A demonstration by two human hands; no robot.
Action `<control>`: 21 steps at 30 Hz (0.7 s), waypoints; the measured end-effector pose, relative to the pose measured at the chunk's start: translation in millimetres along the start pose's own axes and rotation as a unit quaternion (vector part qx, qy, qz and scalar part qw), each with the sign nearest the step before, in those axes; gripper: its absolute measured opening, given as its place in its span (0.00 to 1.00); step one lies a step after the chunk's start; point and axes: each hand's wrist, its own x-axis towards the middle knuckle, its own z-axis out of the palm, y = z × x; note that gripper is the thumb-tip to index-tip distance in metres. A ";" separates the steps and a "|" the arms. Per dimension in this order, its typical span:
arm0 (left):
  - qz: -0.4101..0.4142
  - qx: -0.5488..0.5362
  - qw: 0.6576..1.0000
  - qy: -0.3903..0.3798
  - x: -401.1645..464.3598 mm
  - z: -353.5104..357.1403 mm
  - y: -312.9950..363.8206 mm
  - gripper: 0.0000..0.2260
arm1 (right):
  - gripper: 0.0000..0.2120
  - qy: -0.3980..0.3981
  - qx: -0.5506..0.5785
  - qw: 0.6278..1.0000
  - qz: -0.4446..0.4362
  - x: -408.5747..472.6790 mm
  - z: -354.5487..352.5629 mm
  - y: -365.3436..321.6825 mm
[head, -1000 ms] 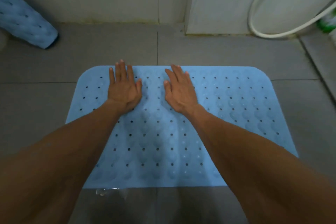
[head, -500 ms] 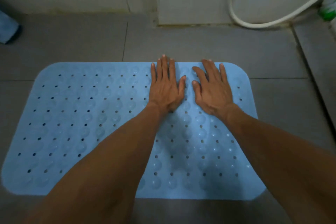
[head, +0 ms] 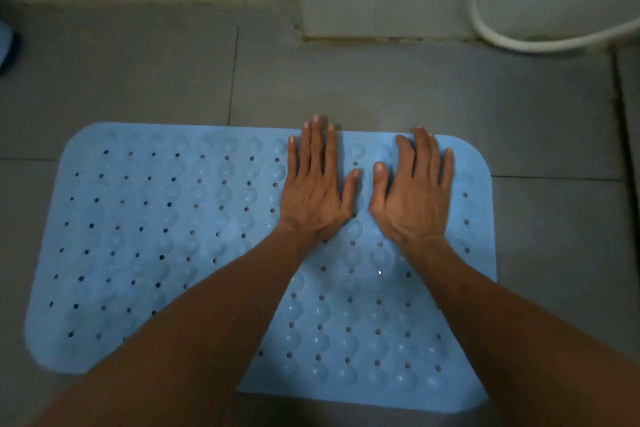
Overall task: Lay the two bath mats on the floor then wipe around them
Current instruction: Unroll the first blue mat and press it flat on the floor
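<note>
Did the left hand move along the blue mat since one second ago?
Yes. The left hand shifted right along the blue mat: it lay near the mat's far left corner before, and now lies right of the mat's middle, beside the right hand.

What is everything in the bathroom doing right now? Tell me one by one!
Bath mat: spread flat on the floor, bumpy side up.
Left hand: pressing flat on the mat, fingers straight.
Right hand: pressing flat on the mat, fingers straight.
Hose: hanging in a loop against the wall.
Floor: grey tiles, uncovered around the mat.
</note>
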 end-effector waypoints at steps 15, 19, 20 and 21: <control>0.015 -0.009 0.999 0.027 0.2 -0.6 -2.1 0.31 | 0.25 0.025 0.014 1.000 -0.008 1.0 4.1 1.6; 0.025 -0.055 0.996 0.059 -5.2 -1.3 0.7 0.30 | 0.25 0.035 0.025 0.999 -0.008 -1.0 5.2 4.4; 0.027 -0.071 0.995 0.069 -5.5 -1.3 -0.3 0.30 | 0.25 0.042 0.028 0.999 -0.010 -1.4 6.4 4.5; 0.024 -0.086 0.993 0.081 -5.6 -0.8 -1.7 0.29 | 0.24 0.049 0.030 0.998 -0.013 -1.7 8.6 4.8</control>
